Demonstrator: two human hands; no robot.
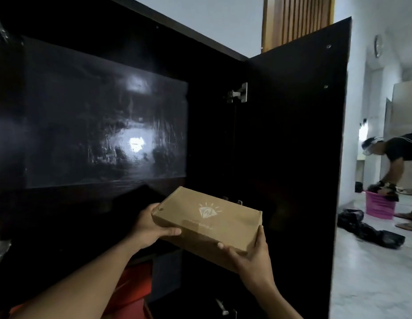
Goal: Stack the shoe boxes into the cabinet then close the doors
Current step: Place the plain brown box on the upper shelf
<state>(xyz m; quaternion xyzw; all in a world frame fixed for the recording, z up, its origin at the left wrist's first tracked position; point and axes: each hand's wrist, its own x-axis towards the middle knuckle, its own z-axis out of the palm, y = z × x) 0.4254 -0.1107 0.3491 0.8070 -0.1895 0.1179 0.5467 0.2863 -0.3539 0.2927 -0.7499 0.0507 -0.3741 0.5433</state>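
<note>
Head view: a person is holding a flat brown cardboard shoe box [209,223] with a pale diamond print on its lid, in front of the open black wooden cabinet [103,125].
Left hand [152,226]: it is gripping the box's left end, fingers [170,231] wrapping over the near side.
Right hand [251,256]: it is supporting the near right corner from beneath, thumb lying along the right end.
Box position: it is tilting in mid-air, resting on no shelf.
Cabinet door [299,143]: the black right-hand panel is standing wide open on a metal hinge [238,93].
Background: another person [398,157] is bending over a pink plastic basket [380,207] on the pale tiled floor [370,268].
</note>
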